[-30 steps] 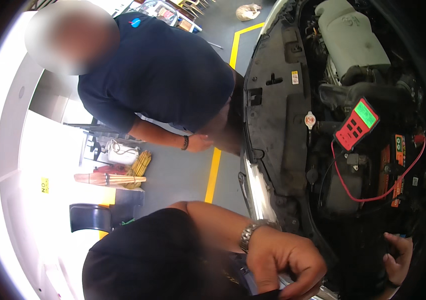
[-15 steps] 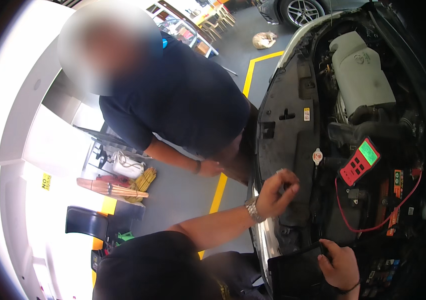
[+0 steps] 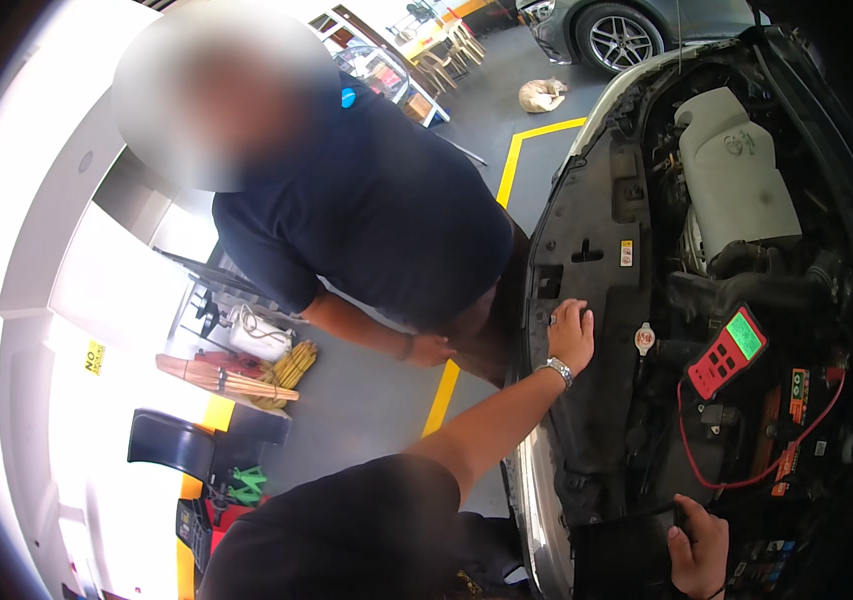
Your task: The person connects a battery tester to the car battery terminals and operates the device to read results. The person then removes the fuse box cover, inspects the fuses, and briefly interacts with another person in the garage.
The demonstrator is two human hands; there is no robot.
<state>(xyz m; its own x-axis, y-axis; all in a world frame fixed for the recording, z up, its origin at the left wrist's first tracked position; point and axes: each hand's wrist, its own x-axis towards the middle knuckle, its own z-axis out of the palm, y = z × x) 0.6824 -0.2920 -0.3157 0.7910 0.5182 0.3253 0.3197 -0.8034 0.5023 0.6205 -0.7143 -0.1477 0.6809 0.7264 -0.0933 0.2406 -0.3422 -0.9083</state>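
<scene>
My left hand (image 3: 572, 335), a metal watch on its wrist, lies flat on the black plastic front panel (image 3: 597, 250) of an open car engine bay and holds nothing. My right hand (image 3: 699, 545) is at the bottom edge of the view, its fingers closed on the rim of a black flat panel (image 3: 627, 555). A red battery tester (image 3: 727, 352) with a lit green screen rests in the bay to the right of my left hand. Its red cable (image 3: 747, 482) loops down toward the battery area.
A person in a dark blue shirt (image 3: 377, 210) bends over at the car's front left, one hand (image 3: 432, 350) near the bumper. A white engine cover (image 3: 737, 175) sits at the back. Yellow floor lines (image 3: 442, 395), brooms (image 3: 232, 378) and a grey car (image 3: 617, 30) lie beyond.
My left hand rose from low near my body, reached forward and settled on the front panel. My right hand stayed at the lower right on the black panel. The view tilted upward.
</scene>
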